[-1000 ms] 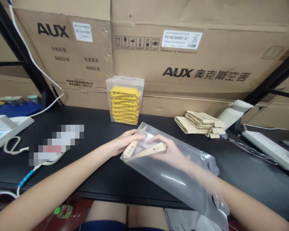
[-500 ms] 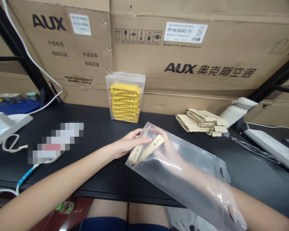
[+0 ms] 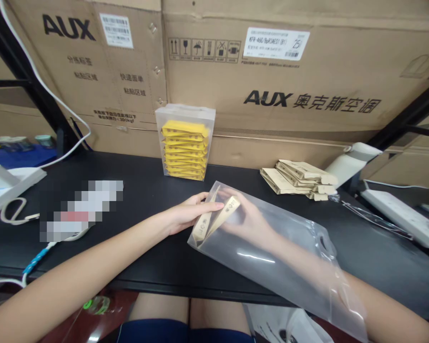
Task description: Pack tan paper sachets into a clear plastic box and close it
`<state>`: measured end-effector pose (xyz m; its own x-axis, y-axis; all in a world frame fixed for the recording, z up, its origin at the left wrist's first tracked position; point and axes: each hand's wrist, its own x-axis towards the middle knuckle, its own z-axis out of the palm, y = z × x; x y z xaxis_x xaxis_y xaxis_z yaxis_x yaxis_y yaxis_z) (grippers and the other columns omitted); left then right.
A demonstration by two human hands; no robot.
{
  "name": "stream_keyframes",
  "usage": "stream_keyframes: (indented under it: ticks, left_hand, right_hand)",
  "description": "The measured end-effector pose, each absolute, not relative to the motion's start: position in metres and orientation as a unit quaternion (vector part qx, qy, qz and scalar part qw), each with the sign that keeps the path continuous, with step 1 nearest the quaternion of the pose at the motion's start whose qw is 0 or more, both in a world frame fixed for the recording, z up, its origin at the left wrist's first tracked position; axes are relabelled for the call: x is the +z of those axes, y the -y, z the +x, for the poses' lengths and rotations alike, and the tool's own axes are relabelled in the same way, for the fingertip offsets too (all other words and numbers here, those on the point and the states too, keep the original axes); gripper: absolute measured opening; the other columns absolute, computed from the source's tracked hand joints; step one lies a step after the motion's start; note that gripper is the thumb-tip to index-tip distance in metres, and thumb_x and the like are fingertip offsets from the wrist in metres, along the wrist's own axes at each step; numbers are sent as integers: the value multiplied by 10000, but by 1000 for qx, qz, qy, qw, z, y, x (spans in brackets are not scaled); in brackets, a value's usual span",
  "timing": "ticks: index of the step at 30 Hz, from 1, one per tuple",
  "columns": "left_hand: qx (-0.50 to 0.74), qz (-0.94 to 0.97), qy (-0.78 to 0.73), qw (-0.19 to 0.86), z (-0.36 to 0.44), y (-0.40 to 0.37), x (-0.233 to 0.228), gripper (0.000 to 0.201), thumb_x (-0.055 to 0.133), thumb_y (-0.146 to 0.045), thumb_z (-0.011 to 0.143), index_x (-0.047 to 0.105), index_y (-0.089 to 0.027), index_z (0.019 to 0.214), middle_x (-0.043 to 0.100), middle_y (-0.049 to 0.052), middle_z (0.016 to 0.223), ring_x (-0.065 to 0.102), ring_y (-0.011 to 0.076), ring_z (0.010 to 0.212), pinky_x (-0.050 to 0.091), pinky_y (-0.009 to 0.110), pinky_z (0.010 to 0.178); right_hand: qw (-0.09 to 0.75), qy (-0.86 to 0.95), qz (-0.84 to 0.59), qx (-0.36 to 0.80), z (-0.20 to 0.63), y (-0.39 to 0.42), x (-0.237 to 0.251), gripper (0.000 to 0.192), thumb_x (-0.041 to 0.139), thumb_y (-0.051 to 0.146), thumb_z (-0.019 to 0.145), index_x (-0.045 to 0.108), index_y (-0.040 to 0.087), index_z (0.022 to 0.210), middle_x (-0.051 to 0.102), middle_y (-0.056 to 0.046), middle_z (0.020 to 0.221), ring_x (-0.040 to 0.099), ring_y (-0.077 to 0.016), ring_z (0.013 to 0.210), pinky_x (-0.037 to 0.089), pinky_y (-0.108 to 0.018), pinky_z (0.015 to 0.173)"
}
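While the right hand (image 3: 250, 221), sleeved inside the clear bag (image 3: 271, 247) near the bench's (image 3: 146, 257) front edge, gripped the tan sachets (image 3: 214, 220), the left hand (image 3: 189, 214) pinched the bag's closed end from outside. Seating them flat against that end looked wisest. The film blurred the right fingers' exact grip.

Storeroom packing bench: large brown AUX cardboard cartons (image 3: 271, 85) behind black worktable (image 3: 146, 190), black metal shelving frame (image 3: 25, 76).
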<state>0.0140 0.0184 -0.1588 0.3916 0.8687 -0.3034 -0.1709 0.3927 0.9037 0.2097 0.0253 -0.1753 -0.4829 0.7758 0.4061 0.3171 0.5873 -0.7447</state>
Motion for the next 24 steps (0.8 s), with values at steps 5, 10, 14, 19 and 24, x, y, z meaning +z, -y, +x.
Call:
stream_keyframes:
  ticks: [5, 10, 14, 19, 24]
  left_hand:
    - [348, 420, -429, 720, 13, -18, -160, 571, 870, -425, 637, 654, -188, 1108, 719, 64, 1005, 682, 186, 845, 514, 292, 759]
    - [368, 440, -439, 692, 16, -16, -160, 548, 823, -485, 672, 663, -181, 1099, 720, 57, 964, 672, 191, 842, 488, 296, 759]
    - [394, 456, -445, 663, 19, -14, -159, 485, 793, -475, 699, 674, -192, 1075, 712, 37, 927, 662, 185, 822, 470, 283, 737]
    - [416, 447, -439, 659, 18, -13, -158, 415, 785, -399, 698, 673, -187, 1037, 693, 25, 878, 645, 169, 758, 465, 267, 677]
    - [434, 428, -428, 667, 19, -12, -159, 412, 789, -392, 684, 660, -178, 1011, 673, 26, 877, 632, 168, 756, 471, 270, 680]
  right_hand:
    - [391, 766, -321, 396, 214, -33, -176, 640, 794, 330, 726, 561, 247, 1317, 595, -109, 1379, 547, -301, 1294, 396, -516, 1123]
    - [401, 677, -301, 539, 217, -38, -179, 590, 829, 345, 691, 621, 248, 1234, 607, -99, 1376, 577, -295, 1268, 463, -497, 1081]
    - [414, 710, -319, 472, 216, -33, -177, 571, 769, 407, 772, 596, 264, 1298, 579, -83, 1412, 545, -289, 1303, 434, -507, 1110]
    - [393, 805, -345, 279, 216, -26, -175, 589, 685, 445, 851, 519, 319, 1402, 535, -62, 1452, 471, -318, 1361, 350, -527, 1163]
    - [391, 813, -347, 256, 215, -25, -175, 486, 643, 409, 900, 541, 250, 1348, 529, -109, 1417, 521, -297, 1281, 426, -542, 1074]
